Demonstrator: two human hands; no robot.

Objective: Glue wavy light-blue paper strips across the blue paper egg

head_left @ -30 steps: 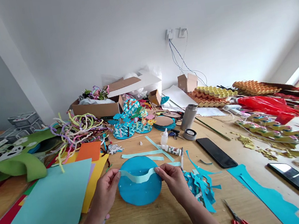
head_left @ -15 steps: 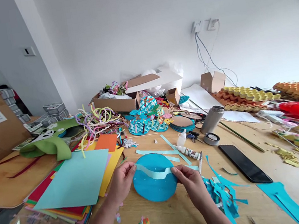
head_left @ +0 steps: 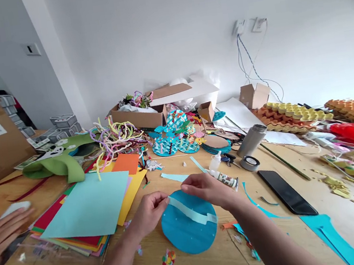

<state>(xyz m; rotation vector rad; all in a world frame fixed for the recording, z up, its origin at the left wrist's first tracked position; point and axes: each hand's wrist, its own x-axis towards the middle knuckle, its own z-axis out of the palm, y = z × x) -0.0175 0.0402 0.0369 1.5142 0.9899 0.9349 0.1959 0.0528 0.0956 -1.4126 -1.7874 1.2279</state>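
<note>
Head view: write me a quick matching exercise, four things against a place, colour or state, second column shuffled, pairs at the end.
1. Pale strip at the left hand
2. Paper dots
3. Flask
4. Curled felt-like piece

A. Mainly green
B. Stretches over the blue disc
C. Silver-grey
D. Small multicoloured cluster

Pairs: 1-B; 2-D; 3-C; 4-A

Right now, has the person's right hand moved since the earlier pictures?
Yes. Judged against the black phone, the right hand has moved left and slightly farther forward.
</note>
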